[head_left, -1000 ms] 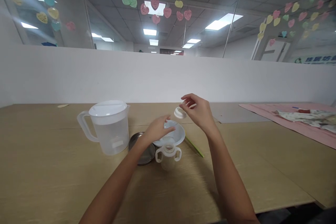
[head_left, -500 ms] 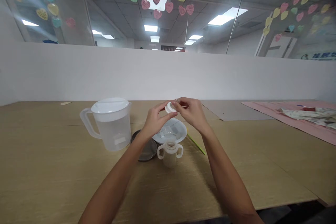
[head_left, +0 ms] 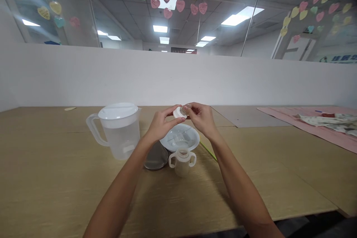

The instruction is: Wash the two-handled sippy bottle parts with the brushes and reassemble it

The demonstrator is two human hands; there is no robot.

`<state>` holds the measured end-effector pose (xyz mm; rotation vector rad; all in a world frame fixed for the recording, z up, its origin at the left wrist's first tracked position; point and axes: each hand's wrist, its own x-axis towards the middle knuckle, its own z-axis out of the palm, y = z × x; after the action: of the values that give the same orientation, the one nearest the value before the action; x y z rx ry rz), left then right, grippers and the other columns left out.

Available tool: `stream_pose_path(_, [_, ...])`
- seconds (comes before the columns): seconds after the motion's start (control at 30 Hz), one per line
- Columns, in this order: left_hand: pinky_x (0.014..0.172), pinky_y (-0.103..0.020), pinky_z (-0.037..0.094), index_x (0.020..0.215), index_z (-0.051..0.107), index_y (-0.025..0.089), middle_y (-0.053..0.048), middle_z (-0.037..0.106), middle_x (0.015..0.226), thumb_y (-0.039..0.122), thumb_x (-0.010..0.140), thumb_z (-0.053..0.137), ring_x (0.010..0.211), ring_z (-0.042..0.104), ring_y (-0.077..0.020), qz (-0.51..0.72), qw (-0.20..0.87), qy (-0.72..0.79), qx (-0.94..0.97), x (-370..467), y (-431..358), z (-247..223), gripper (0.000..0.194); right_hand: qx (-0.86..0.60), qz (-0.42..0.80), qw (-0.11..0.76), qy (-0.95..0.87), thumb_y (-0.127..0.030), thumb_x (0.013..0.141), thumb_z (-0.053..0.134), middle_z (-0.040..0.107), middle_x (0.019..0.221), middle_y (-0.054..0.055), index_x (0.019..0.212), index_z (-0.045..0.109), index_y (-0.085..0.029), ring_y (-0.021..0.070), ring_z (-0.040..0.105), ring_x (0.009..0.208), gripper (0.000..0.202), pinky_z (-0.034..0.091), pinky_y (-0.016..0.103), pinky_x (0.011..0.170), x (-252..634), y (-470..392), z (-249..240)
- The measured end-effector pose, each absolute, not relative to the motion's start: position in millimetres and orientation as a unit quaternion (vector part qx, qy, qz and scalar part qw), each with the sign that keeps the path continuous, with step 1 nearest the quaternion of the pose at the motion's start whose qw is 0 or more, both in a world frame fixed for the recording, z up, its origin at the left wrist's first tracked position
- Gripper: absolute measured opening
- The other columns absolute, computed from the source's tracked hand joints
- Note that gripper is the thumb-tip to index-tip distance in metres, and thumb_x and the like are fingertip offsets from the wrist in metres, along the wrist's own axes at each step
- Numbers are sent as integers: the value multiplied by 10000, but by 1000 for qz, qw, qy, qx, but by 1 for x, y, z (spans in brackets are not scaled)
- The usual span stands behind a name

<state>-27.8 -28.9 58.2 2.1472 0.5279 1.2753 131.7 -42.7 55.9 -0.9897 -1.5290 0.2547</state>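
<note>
A small white ring-shaped cap (head_left: 178, 113) is gripped at its edge by the fingers and thumb of my left hand (head_left: 164, 122). My right hand (head_left: 201, 117) pinches a small clear piece (head_left: 184, 110) against the cap's right side. Below the hands sits a pale bowl (head_left: 195, 142) with clear pieces in it. Just in front of the bowl an open, two-handled cup (head_left: 182, 167) stands upright. A dark round metal dish (head_left: 156, 158) lies left of the cup, partly behind my left forearm.
A lidded clear pitcher (head_left: 119, 130) stands at the left. One thin green stick (head_left: 208, 149) lies right of the bowl. At the far right a pink cloth (head_left: 329, 135) bears patterned fabric (head_left: 331, 122). A white wall (head_left: 178, 78) rises behind the table.
The cap has shifted slightly left and tilted, and more of the clear piece shows beside it. My left hand has moved a little left.
</note>
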Motion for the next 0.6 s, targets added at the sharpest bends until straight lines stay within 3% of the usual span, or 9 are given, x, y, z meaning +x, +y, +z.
stream_pose_path(0.13, [933,-321,407,1143,570,179,-53,607,1151,371,740,610,1072,539,-217,445,317,182,818,-38,-31,65,449,-387,217,613,-654,-498,729,564,645,729,40,814,621,-139,154,610,679,374,527,298,623,146,-42,62])
stream_pose_path(0.2, [943,-335,400,1160,560,205,-49,593,1174,386,735,609,1086,530,-223,426,278,212,834,-44,-27,65,465,-387,268,592,-655,-509,731,558,641,731,42,813,608,-136,145,610,663,385,532,306,626,157,-40,62])
stream_pose_path(0.27, [957,-360,384,1148,568,220,-54,585,1184,394,720,618,1100,516,-242,390,185,282,857,-46,-19,59,465,-426,268,533,-680,-493,729,563,639,749,43,786,613,-131,136,600,676,370,527,286,620,168,-34,57])
stream_pose_path(0.4, [888,-379,417,1054,608,169,-120,575,1155,346,709,625,1034,545,-280,210,-15,402,891,-37,2,30,388,-608,118,329,-712,-377,711,579,606,627,11,656,635,-122,115,561,613,268,456,210,549,185,-7,29])
stream_pose_path(0.47, [841,-356,439,1024,612,151,-141,583,1112,329,724,604,985,569,-269,120,-58,422,897,-29,9,13,349,-686,66,208,-694,-294,688,596,599,591,15,625,640,-119,106,555,585,191,413,188,535,189,8,13])
stream_pose_path(0.6, [800,-376,444,944,624,94,-195,628,988,275,709,606,938,591,-299,63,-61,447,890,-22,16,-13,297,-700,74,164,-691,-204,608,661,652,696,32,743,670,-142,115,577,603,150,385,188,531,189,29,-14])
